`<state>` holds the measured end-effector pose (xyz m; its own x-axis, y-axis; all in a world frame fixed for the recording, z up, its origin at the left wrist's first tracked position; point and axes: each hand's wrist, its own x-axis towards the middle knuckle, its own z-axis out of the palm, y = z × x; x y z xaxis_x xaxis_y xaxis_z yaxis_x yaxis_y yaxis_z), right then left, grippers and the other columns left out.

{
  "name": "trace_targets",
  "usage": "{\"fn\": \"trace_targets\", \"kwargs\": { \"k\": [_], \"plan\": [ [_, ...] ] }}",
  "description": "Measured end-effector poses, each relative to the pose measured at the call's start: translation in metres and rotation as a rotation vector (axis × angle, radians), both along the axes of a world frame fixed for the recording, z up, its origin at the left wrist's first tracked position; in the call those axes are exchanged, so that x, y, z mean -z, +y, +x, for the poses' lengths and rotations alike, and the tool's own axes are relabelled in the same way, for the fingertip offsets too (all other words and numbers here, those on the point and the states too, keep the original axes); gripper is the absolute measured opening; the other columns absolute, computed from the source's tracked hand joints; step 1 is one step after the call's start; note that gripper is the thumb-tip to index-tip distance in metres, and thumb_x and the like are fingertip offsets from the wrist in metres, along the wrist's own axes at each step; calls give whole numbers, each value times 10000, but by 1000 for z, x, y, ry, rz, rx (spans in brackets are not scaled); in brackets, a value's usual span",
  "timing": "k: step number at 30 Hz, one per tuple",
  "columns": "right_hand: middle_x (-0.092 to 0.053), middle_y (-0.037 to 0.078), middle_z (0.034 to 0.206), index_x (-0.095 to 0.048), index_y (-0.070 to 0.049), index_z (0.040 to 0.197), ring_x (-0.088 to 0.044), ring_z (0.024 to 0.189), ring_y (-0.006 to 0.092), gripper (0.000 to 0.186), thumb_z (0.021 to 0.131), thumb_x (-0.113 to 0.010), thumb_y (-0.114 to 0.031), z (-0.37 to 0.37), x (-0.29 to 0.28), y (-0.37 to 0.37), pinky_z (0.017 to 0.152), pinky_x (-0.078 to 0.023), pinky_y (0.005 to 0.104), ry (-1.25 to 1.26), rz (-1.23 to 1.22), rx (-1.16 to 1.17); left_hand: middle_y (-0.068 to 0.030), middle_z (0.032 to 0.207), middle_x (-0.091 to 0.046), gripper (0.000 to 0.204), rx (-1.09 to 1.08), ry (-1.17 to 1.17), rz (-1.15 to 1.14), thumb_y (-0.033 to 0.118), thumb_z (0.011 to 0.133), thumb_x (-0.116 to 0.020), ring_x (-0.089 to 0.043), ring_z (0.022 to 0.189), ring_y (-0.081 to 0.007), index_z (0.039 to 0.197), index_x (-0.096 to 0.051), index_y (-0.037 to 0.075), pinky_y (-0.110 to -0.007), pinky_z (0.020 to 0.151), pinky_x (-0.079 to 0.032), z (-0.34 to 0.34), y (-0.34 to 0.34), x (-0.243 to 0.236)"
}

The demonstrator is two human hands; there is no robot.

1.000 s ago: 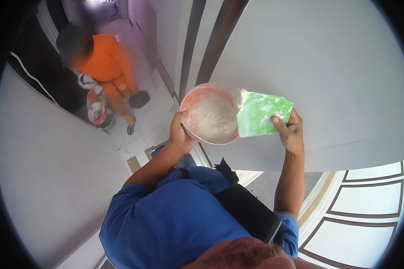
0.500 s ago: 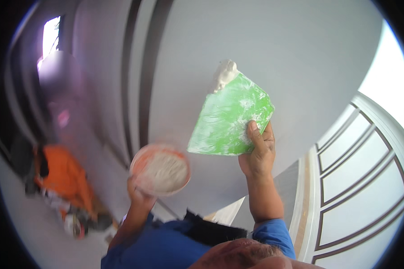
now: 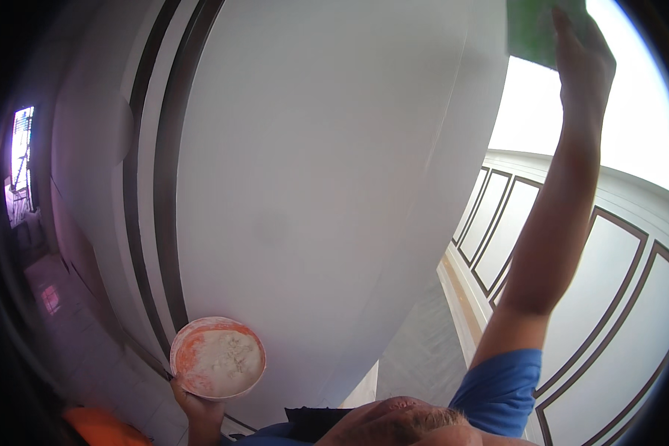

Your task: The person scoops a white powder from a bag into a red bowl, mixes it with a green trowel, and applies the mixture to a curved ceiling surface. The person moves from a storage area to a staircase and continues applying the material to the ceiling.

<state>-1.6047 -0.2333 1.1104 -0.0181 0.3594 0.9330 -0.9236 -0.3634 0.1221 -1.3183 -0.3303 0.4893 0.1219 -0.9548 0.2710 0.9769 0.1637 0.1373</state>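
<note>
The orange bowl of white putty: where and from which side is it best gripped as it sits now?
Best taken from below, at the near lower edge. The orange bowl is held about level, its open top full of white putty, so a grip from above would foul the load. The left hand already cups it from underneath there. The right hand is overhead with the green trowel.

**Surfaces and Finishes**

A matt, smooth white wall [image 3: 312, 186] is seen, crossed by dark, faintly glossy trim bands [image 3: 167, 223]; the orange bowl [image 3: 218, 358] looks like plastic, dulled by a chalky coating and filled with a matt, lumpy white paste [image 3: 227, 357]; the green board [image 3: 531, 30] gripped in the right hand [image 3: 583, 56] appears as smooth plastic; the blue sleeve [image 3: 502, 390] is seen as soft, matt cloth.
</note>
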Motion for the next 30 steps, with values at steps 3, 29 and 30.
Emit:
{"fn": "trace_targets", "kwargs": {
  "k": [3, 29, 30],
  "plan": [
    [-696, 224, 918, -668, -4, 1117, -697, 866, 343, 251, 953, -548, -151, -7, -40, 17, 763, -541, 446, 419, -214, 458, -176, 1500, -451, 700, 0, 0, 6, 466, 919, -491, -428, 1381, -372, 1478, -402, 54, -542, 1137, -359, -3, -6, -1],
    [-740, 154, 986, -768, -99, 1076, -712, 888, 311, 232, 949, -573, -99, 6, -73, -52, 814, -552, 431, 232, 272, 1066, -149, 1507, -431, 722, 85, -24, 112, 516, 905, -470, -425, 1380, -366, 1488, -385, 98, -558, 1123, -367, 4, -15, -29],
    [-740, 143, 977, -767, -97, 1049, -713, 859, 294, 220, 946, -573, -92, 7, -67, -50, 789, -555, 433, 219, 300, 1040, -146, 1509, -436, 717, 84, -37, 89, 527, 923, -448, -427, 1382, -361, 1490, -387, 94, -557, 1125, -372, 2, -15, -29]
  ]
}}
